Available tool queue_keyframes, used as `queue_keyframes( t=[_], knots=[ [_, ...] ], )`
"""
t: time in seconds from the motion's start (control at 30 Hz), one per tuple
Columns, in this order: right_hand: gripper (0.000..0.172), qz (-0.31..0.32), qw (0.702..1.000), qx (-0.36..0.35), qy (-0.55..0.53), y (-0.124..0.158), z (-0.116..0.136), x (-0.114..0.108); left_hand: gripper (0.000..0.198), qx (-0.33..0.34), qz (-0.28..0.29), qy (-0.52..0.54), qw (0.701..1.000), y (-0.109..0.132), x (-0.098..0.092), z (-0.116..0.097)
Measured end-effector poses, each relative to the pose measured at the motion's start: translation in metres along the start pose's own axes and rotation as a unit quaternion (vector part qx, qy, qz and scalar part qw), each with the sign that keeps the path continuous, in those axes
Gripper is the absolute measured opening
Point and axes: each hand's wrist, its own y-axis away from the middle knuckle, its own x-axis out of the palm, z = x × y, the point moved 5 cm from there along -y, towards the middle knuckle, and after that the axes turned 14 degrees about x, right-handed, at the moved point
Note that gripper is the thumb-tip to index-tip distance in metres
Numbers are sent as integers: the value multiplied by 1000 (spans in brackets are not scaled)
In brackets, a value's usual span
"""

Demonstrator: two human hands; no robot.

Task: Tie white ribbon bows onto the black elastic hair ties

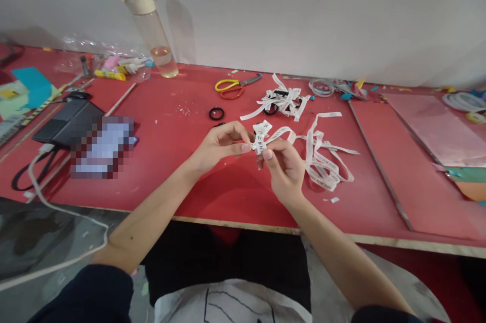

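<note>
Between my two hands, above the red table, is a white ribbon bow [260, 138] with black printed letters. My left hand [223, 146] pinches its left side between thumb and fingers. On the other side, my right hand [284, 166] grips the bow with thumb and forefinger; the remaining fingers are curled and partly hidden. A length of the same printed ribbon [322, 163] trails off to the right and lies in loops on the table. Beyond the hands sits a pile of ribbon bows [286, 100] with black bands among them. A black hair tie [216, 113] lies left of that pile.
Scissors [231, 86] with yellow and red handles lie at the back. A tilted-looking water bottle [155, 34] stands near the wall. To the left are a phone [104, 146], a black device [68, 120] and a white cable [68, 211]. Pink sheets [436, 125] lie right.
</note>
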Motion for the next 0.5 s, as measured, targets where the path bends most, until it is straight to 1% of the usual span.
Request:
queue_keyframes(
  t=[0.1, 0.23, 0.3, 0.4, 0.5],
  knots=[
    [15, 1, 1000, 12, -5, 0, -1, 0, 21, -3, 6, -17, 1000, -1, 2, -4],
    [12, -9, 999, 6, 42, 0, 0, 0, 20, 13, 18, -28, 999, -2, 5, -6],
    [11, -9, 998, -3, 63, 1, 2, 1, 20, 27, 12, -34, 999, -2, 4, -5],
    [11, -12, 997, -7, 82, 1, 3, 1, 19, 50, -8, -76, 996, -1, 1, -2],
    [10, -13, 995, -10, 94, 1, 2, 2, 14, 71, -5, -131, 989, 1, 0, -3]
  ],
)
